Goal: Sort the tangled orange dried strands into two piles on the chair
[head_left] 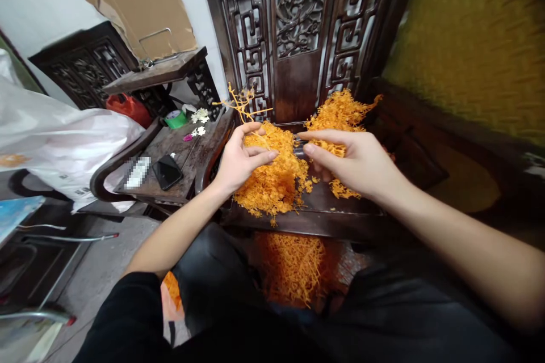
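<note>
My left hand (238,159) is closed lightly around a thin orange branching sprig (242,105), whose bare forked stems stick up past the fingers. Below that hand lies a heap of small orange plastic-looking sprigs (272,181) on a dark wooden seat (323,204). My right hand (353,159) has thumb and forefinger brought near each other just right of this heap. Something small and dark shows at its fingertips, too unclear to name. Behind the right hand rises a second orange pile (340,110), partly covered by the fingers.
A side table (187,153) at left carries a black phone (167,172), green tape (175,119) and white flower pieces (199,116). Between my knees is more orange material (298,266). A carved backrest (298,11) stands behind the seat. White bags (63,130) fill the far left.
</note>
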Motion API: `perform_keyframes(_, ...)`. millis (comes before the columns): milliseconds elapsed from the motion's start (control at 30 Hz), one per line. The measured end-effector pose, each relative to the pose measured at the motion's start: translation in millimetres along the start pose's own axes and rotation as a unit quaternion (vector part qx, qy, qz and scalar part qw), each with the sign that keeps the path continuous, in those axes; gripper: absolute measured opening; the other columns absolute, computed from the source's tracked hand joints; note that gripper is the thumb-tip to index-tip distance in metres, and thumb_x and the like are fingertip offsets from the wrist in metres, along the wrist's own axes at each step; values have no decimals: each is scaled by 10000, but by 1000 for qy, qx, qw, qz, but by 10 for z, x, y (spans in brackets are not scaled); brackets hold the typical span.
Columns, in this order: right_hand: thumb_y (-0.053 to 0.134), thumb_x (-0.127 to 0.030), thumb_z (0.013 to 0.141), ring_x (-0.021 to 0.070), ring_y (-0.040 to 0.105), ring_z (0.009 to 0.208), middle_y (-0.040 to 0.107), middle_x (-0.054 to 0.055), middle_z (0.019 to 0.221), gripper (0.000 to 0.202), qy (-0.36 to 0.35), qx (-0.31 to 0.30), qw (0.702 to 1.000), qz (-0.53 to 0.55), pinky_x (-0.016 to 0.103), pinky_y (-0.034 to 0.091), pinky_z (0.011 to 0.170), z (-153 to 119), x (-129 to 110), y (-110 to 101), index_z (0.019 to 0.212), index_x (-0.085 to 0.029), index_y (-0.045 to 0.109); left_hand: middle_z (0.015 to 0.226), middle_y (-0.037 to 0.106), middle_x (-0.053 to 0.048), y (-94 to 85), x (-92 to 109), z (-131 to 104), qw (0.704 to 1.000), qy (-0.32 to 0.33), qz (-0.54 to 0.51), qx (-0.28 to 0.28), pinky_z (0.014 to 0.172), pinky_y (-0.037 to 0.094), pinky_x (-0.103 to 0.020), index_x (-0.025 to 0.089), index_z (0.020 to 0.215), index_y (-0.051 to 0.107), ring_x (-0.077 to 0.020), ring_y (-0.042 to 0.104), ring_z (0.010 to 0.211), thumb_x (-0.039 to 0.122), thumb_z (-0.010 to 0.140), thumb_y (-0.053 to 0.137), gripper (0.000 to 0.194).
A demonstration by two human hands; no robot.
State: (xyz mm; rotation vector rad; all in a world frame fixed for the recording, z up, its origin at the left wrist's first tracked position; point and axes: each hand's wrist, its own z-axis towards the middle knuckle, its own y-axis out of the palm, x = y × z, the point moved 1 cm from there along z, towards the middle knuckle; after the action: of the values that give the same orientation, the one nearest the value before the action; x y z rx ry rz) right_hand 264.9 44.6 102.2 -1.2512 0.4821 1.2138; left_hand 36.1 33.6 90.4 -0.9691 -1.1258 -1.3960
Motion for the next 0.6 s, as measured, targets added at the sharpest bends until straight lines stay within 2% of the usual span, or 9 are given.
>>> perform_keyframes(133,765,-456,833,270,743,943,799,84,1025,381,-31,-35,998,-36,412,574,850,75,47,109,1118,-205,797,1280,566,-52,64,-26,-31,998,12,66,-22,738,608,-262,256,1221,533,-98,684,764,213,644,925,699)
perform_keyframes(200,748,-426,847,262,739,972,799,80,1047,290,-49,-65,996,-44,412,553,903,89,25,152,1021,-201,803,1276,560,-56,100,-45,-46,995,18,92,-23,705,596,-248,257,1227,513,-88,663,745,216,664,911,691)
perform_keyframes(300,684,-379,894,226,725,882,795,59,945,217,-43,-82,995,-39,375,533,843,100,3,186,929,-193,792,1270,555,-57,130,-64,-53,995,15,98,-30,676,581,-238,266,1232,504,-82,640,737,202,668,906,695)
perform_keyframes(433,675,-353,892,190,684,775,749,33,800,198,-27,-55,998,1,328,505,749,116,28,191,860,-180,765,1282,538,-50,133,-43,-58,996,-17,77,-49,652,572,-243,279,1234,510,-85,632,747,128,602,921,769)
perform_keyframes(600,671,-313,871,210,703,803,777,49,869,155,-71,-53,996,-22,361,515,807,141,61,185,865,-190,764,1288,503,-62,155,-4,-90,987,-66,89,-118,585,520,-236,281,1245,508,-85,616,735,109,630,890,744)
